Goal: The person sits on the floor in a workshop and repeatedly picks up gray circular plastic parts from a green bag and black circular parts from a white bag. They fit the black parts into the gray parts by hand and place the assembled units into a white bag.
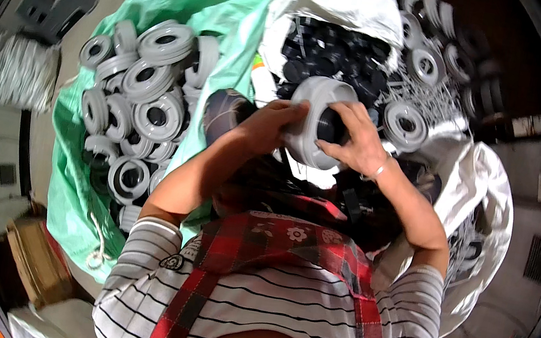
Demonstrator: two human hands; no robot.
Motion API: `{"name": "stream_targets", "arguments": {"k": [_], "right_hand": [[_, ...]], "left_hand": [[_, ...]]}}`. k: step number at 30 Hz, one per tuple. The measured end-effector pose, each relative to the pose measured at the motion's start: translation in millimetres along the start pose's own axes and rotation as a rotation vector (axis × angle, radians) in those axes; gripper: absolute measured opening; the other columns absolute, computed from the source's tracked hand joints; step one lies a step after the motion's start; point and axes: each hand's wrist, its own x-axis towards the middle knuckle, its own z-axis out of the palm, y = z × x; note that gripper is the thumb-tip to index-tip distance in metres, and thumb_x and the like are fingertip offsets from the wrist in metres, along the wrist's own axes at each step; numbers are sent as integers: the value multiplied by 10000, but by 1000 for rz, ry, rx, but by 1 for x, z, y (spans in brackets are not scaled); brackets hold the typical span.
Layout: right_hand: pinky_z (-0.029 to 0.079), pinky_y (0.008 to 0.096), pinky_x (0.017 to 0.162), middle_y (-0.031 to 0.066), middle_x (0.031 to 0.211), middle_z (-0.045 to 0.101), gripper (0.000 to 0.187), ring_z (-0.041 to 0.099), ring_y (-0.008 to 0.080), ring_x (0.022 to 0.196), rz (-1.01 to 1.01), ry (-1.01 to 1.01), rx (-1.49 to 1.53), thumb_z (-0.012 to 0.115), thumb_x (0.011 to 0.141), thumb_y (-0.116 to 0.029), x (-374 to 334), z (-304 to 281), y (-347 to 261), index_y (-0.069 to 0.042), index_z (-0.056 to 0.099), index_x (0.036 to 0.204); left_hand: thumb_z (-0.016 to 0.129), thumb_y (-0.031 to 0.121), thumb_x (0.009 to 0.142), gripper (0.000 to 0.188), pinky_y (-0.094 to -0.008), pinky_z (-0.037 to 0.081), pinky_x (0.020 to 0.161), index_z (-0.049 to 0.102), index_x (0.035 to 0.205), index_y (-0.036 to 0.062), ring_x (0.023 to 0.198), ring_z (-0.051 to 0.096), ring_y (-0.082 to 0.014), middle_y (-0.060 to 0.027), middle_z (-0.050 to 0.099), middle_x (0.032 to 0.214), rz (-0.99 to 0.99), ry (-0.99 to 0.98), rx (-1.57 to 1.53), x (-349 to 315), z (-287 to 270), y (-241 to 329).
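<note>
In front of my lap a grey plastic wheel (301,134) is held up, tilted on edge. My left hand (268,125) grips it by its left side, fingers closed on the rim. On its right face, my right hand (360,144) curls thumb and fingers around a black round part (331,126) at the wheel's middle. Whether that part is seated in the hub I cannot tell. Just beyond the wheel lies a heap of black plastic caps (330,48) in a white sack (288,4).
At left stands a green sack (69,160) full of grey wheels (158,117). To the right are a pile of thin grey rods (428,98), more loose wheels (405,123) and another white sack (492,181). A cardboard box (36,260) sits at lower left.
</note>
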Motion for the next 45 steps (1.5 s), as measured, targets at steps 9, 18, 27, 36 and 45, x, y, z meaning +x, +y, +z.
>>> {"name": "stream_targets", "arguments": {"k": [9, 18, 27, 36, 45], "right_hand": [[558, 266, 627, 94, 852, 630, 355, 624, 134, 687, 765, 222, 1176, 657, 815, -213, 14, 5, 11, 70, 594, 1021], [592, 358, 674, 168, 990, 645, 389, 675, 231, 805, 670, 42, 1638, 436, 955, -222, 6, 4, 19, 90, 495, 1179], [477, 370, 793, 184, 1025, 539, 685, 561, 346, 938, -49, 76, 208, 769, 596, -151, -7, 19, 27, 4, 472, 1193], [516, 338, 723, 132, 1003, 536, 398, 557, 273, 902, -612, -73, -214, 567, 707, -152, -16, 15, 21, -7, 553, 1077], [505, 305, 741, 221, 1075, 560, 487, 600, 308, 848, -37, 217, 314, 663, 748, -281, -13, 44, 16, -3, 524, 1122]], "left_hand": [[568, 187, 901, 433, -296, 420, 912, 456, 1273, -4, 1089, 522, -152, -109, 565, 1181, 325, -100, 667, -2, 14, -20], [753, 97, 696, 625, -368, 400, 989, 484, 1249, -10, 1204, 473, -325, -209, 492, 1272, 803, -93, 1565, 3, 0, -2], [714, 125, 719, 349, -287, 468, 773, 613, 1031, 4, 831, 584, -111, -45, 645, 899, 195, 195, 727, -4, 25, -23], [667, 234, 758, 596, -356, 459, 890, 451, 1245, -33, 1018, 568, -226, -122, 557, 1157, -198, 73, 298, -4, 4, 0], [675, 119, 758, 468, -331, 469, 842, 522, 1190, 20, 955, 589, -196, -91, 602, 1051, 85, 50, 282, -13, 18, -13]]}}
